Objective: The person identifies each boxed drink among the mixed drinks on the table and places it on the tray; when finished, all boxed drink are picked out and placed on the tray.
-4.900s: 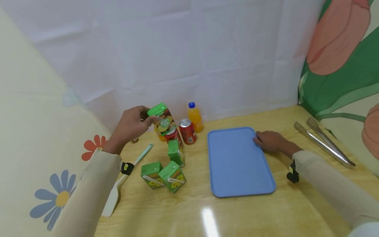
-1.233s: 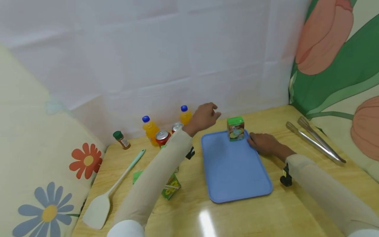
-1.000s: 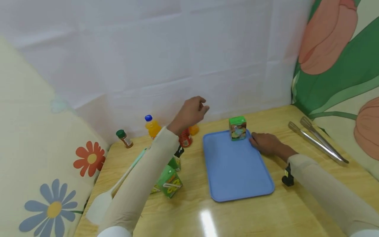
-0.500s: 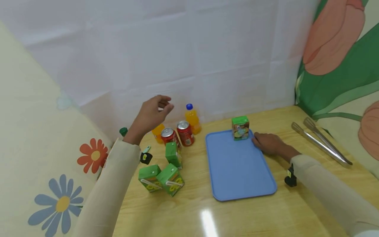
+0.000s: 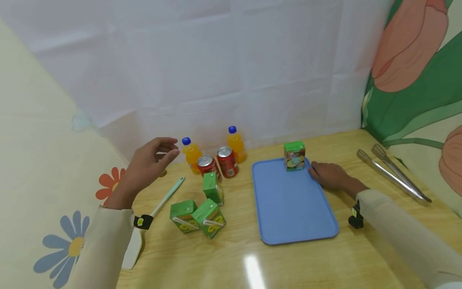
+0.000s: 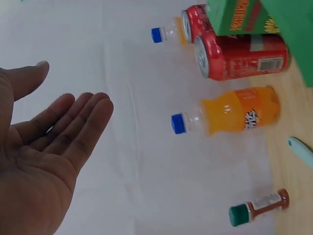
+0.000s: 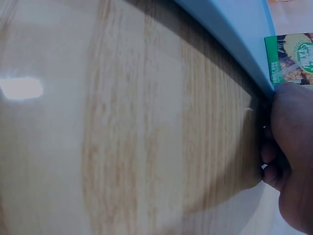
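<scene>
My left hand [image 5: 147, 165] hovers in the air left of an orange drink bottle [image 5: 192, 155], holding nothing. In the left wrist view its fingers are loosely extended, apart from that bottle. My right hand [image 5: 330, 175] grips the upper right edge of a blue tray [image 5: 294, 208]; some of its fingers are hidden. On the tray's far right corner stands a small green-topped carton [image 5: 294, 155] with food pictures. Several green drink cartons stand left of the tray, among them one with a white straw [image 5: 209, 218]. Two red cans stand behind them, including the right can [image 5: 227, 162].
A second orange bottle [image 5: 236, 144] is by the white back wall. A pale spatula [image 5: 166, 198] lies on the left, partly behind my left wrist. A green-capped spice bottle [image 6: 259, 207] shows in the left wrist view. Metal tongs [image 5: 395, 174] lie at the right.
The green-topped carton went from my left hand onto the tray's far corner. My left hand, empty, has since swung back leftward past the bottles. The right hand stays at the tray edge.
</scene>
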Tool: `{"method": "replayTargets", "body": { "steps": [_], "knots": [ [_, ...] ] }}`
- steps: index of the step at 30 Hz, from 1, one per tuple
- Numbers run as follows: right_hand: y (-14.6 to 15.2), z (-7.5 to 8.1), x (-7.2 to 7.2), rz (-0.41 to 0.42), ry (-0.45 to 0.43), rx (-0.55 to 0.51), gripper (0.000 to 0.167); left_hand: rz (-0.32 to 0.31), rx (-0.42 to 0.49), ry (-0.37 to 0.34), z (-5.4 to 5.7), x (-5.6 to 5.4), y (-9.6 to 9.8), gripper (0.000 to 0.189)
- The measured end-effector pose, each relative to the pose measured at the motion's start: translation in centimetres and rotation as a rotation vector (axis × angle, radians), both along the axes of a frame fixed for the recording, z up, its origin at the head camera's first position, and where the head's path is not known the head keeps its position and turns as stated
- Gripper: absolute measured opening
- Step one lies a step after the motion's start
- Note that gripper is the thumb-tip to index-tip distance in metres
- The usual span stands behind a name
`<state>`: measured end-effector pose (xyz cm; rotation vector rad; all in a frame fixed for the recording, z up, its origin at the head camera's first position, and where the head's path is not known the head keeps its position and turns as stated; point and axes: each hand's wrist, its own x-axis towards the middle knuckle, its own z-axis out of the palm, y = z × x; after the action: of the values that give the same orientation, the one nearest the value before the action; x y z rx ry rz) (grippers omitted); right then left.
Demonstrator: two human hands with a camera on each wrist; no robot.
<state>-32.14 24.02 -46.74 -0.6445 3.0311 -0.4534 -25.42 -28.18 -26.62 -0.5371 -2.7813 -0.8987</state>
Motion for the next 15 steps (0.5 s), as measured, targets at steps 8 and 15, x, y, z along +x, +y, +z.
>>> {"method": "replayTargets", "body": {
  "steps": [8,15],
  "knots": [
    [0.0,-0.2,-0.3,-0.001,0.002,-0.009,0.028,-0.071,0.088,-0.013,-2.3,3.2,-3.0,0.037],
    [0.0,-0.4,-0.4,-0.014,0.0,-0.011,0.029,-0.109,0.251,-0.079,-6.1,5.2,-5.9,0.038]
  ]
}}
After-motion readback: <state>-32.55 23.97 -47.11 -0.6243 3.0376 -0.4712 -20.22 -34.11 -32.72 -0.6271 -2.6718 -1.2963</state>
